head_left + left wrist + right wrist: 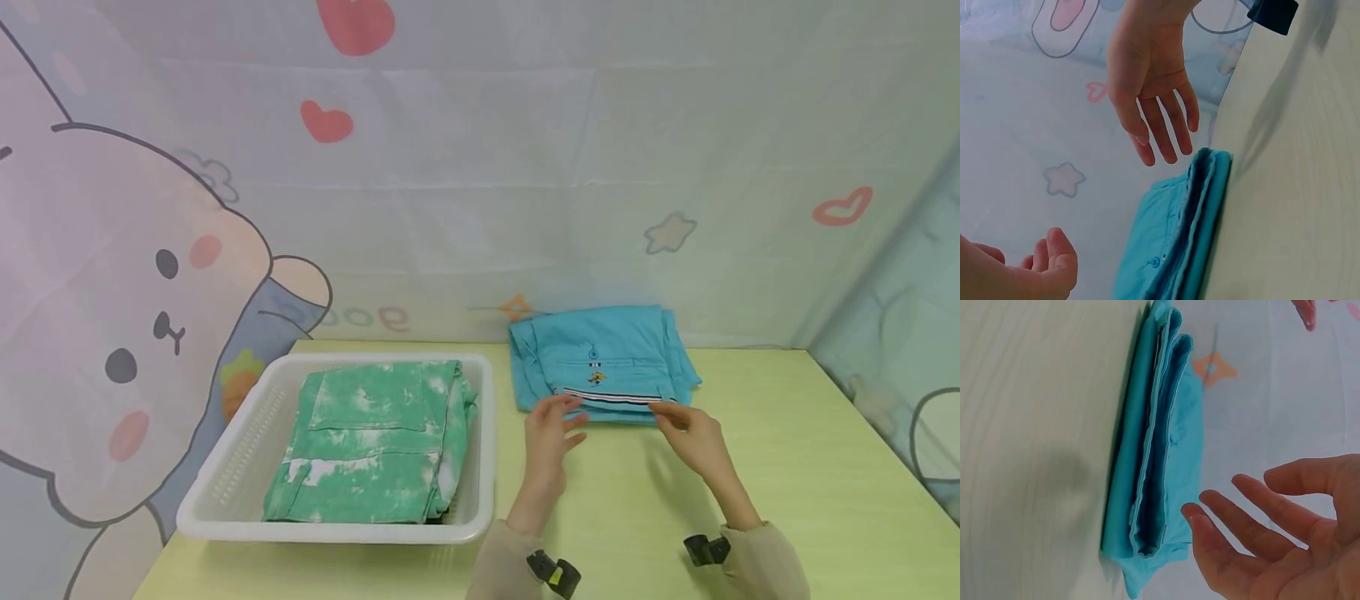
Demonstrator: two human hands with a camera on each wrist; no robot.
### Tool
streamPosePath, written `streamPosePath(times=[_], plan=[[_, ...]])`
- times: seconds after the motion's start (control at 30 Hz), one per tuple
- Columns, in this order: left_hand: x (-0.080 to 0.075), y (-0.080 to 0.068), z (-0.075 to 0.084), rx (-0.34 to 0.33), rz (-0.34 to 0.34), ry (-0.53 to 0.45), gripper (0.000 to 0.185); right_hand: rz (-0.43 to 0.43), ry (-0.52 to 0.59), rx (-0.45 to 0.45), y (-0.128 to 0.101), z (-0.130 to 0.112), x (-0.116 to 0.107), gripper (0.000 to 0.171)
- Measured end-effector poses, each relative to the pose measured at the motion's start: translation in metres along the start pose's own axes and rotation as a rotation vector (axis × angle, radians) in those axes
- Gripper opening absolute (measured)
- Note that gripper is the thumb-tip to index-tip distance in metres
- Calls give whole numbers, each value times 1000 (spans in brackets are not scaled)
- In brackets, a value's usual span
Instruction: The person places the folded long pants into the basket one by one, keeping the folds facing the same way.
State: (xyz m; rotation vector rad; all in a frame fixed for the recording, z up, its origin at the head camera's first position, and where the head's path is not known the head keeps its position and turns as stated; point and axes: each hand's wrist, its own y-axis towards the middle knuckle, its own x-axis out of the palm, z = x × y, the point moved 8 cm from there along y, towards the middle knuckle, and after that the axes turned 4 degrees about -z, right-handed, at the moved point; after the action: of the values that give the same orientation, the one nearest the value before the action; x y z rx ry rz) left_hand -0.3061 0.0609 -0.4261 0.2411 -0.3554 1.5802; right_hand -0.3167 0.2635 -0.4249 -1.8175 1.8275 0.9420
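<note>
Folded blue trousers [626, 350] lie at the back of the table, their striped inner waistband facing me and a small embroidered motif on top. My left hand [549, 442] hovers in front of their left part, fingers loosely bent with nothing between them. Opposite it, my right hand [696, 440] is raised by the right end of the waistband, holding nothing. In the right wrist view, the right hand's fingers [1247, 528] are relaxed and spread beside the layered edge of the cloth. The left wrist view shows both hands apart from the trousers.
A white plastic basket [337, 533] stands on the left of the table with folded green-and-white tie-dye trousers [375, 450] inside. Behind the pale yellow table [780, 467] hangs a printed cloth backdrop [480, 167]; another stretch of cloth borders the right side.
</note>
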Motion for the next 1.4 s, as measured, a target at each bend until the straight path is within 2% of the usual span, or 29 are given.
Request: streamPosePath(times=[0.23, 0.57, 0.73, 0.9, 1.17, 1.4], plan=[[-5, 6, -13, -31, 35, -87, 24, -36, 31, 101, 1, 20, -1, 36], [-11, 12, -29, -100, 98, -166, 33, -167, 211, 298, 1, 45, 5, 52], [-12, 15, -36, -110, 124, -200, 39, -211, 312, 352, 4, 51, 6, 57], [-15, 21, -40, -105, 178, -242, 44, -257, 410, 399, 9, 58, 10, 62], [-22, 30, -50, -121, 221, -330, 50, -259, 458, 445, 14, 68, 11, 66], [-30, 34, -62, -152, 257, -351, 53, -256, 499, 470, 15, 72, 12, 67]])
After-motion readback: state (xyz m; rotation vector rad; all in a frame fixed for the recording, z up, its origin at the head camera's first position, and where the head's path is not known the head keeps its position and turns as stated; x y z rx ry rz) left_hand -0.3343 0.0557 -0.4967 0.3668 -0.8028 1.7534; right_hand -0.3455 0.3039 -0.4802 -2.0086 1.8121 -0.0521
